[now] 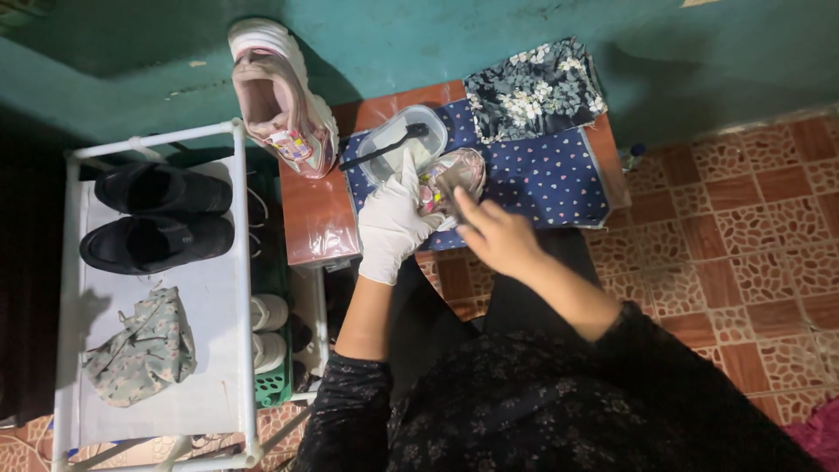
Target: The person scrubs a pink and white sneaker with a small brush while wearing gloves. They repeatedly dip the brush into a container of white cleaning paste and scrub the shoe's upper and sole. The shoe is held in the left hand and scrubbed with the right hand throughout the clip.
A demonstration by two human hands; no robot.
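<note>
At the far left stood a white tube-framed shoe rack (238,288); on its top shelf lay a pair of black slip-on shoes (162,217), and nearer the camera a crumpled pale floral cloth (144,350). Just right of the rack stood a small reddish-brown table (315,214). A pink and white child's sneaker (284,100) leaned at its far left corner, toe pointing away, well apart from both hands.

Further right on the table, a navy cloth dotted with small hearts (542,179) was spread, and on it sat a clear plastic tub (402,140) with a black-handled brush (384,149) lying across its rim, the handle pointing left. The tub was just beyond the left hand.

The left hand (393,223), in a white glove, was closed around the near left side of a small pink and silver child's shoe (450,179), holding it up just over the cloth. The shoe's long axis ran left to right, tilted a little away, its opening towards the person. The bare right hand (494,232) came in from the near right, its fingers part-curled and touching the shoe's near edge; whether they pinched anything could not be told. Both hands met at the shoe, the left gripping, the right beside it.

At the far right of the table lay a dark folded cloth with white flowers (535,87).
</note>
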